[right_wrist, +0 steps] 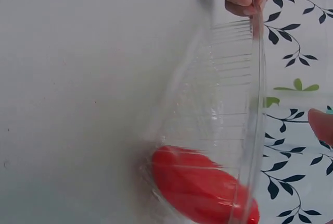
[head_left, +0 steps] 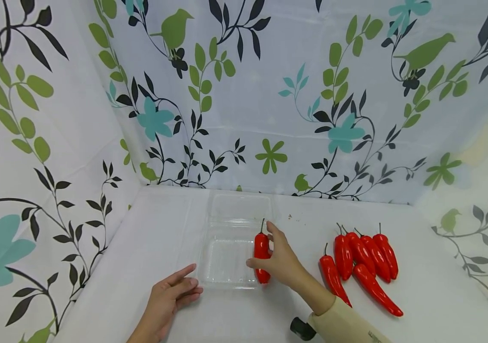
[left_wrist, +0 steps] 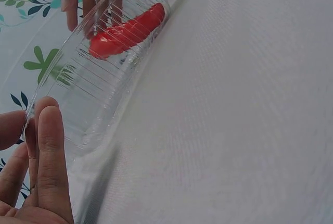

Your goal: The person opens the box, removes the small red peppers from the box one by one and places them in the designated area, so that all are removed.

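A clear plastic container [head_left: 226,281] stands on the white table, its lid [head_left: 239,202] folded back behind it. My left hand [head_left: 168,300] pinches the near left rim between thumb and fingers, as the left wrist view shows. One glossy red chili pepper [head_left: 262,247] lies lengthwise along the container's right side, its stem pointing to the lid. Over that pepper hovers my right hand [head_left: 284,262], thumb and fingers spread apart. In the left wrist view, its straight fingers [left_wrist: 101,5] hang down beside the pepper; in the right wrist view, its thumb [right_wrist: 321,125] is away from it.
Several more red chili peppers [head_left: 359,252] lie in a group right of the container, partly behind the right forearm. A patterned curtain [head_left: 244,95] closes off the table's back and sides. Small brown specks [head_left: 293,217] dot the cloth behind the right hand.
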### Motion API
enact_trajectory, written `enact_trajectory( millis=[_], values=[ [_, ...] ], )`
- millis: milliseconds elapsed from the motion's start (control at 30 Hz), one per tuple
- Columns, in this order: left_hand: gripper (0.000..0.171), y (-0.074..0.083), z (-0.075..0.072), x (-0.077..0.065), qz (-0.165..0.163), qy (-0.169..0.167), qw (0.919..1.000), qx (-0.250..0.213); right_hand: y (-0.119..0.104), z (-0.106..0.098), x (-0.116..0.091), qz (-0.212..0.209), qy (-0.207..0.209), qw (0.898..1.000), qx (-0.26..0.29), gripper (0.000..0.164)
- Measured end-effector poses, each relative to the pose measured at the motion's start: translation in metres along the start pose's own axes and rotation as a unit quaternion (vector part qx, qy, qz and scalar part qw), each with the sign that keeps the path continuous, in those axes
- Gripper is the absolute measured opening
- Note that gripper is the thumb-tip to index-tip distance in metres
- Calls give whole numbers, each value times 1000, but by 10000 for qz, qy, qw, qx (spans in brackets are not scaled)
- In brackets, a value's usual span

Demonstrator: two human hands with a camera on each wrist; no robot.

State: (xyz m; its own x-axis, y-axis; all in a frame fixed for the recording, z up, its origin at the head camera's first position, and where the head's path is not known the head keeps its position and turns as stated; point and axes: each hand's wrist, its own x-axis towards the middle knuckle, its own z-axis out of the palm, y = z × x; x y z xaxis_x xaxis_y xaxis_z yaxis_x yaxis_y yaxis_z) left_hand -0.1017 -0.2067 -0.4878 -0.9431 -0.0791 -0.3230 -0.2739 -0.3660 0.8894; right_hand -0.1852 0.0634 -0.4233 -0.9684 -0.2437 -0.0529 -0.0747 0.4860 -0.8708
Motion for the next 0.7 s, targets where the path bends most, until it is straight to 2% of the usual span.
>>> enact_trajectory(
  millis=[167,700],
  values=[
    [54,-1,0,0,18,-4,10000,-9,5,9,7,247,-42,9994,251,105],
    [54,-2,-2,1,9,-68,9999,-85,12,21,20,580,-214,9981,-7,96]
  ],
)
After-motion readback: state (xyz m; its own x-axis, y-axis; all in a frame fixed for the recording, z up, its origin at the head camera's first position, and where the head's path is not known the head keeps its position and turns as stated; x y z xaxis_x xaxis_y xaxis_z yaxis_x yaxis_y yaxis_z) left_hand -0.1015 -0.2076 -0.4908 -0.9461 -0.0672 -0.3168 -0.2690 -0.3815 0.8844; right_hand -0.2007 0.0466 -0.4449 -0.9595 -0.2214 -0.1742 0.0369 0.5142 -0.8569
